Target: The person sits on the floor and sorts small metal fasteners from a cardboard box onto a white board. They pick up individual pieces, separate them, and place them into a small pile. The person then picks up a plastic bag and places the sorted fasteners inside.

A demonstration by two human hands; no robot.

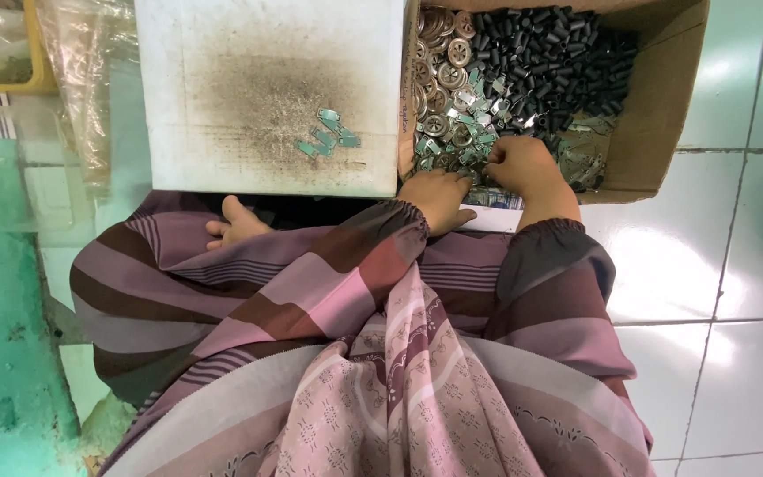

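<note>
Both hands in cardboard box [664, 97]: left hand [437, 196] curled at edge, grip unclear; right hand [527, 168] fingers bunched into flat metal clips [474, 115]. Round discs [441, 35], black rubbery tubes [558, 53] behind. Few clips on smudged white board [249, 53].

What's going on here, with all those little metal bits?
A person sits on a tiled floor, both hands in a cardboard box of small parts. The left hand and right hand dig among flat greenish metal pieces, beside round metal discs and black tubes. A few pieces lie on a white block.
</note>
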